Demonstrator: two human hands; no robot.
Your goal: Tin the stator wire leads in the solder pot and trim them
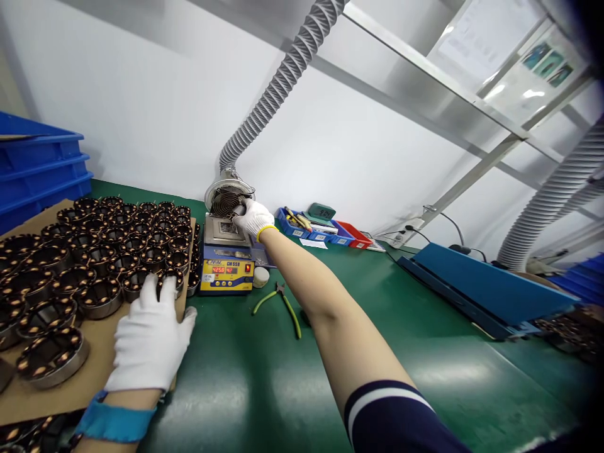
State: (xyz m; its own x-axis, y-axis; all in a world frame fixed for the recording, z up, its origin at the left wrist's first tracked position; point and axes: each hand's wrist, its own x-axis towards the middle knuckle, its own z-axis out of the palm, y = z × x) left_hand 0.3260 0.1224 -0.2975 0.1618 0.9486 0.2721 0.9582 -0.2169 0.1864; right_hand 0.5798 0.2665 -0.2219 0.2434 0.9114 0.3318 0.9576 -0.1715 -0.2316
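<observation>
My left hand (148, 343), in a white glove with a blue wristband, reaches over the near right corner of the stacked motor stators. Its fingers are stretched and apart, two fingertips touching a stator (170, 281) at the cardboard's edge. My right hand (255, 218), also white-gloved, is at the solder pot (226, 231), just in front of the round fume hood (229, 194). Its fingers are bent together around something dark that I cannot make out. The pot's yellow and blue front panel has a lit red display (225, 270).
Green-handled cutters (280, 302) lie on the green table (226, 377), near a small round white container (261, 277). Small blue bins (295, 228) and a red bin (353, 234) stand behind. Cardboard (108, 352) bears the stators. A blue panel (491, 286) stands right, blue crates (42, 167) left.
</observation>
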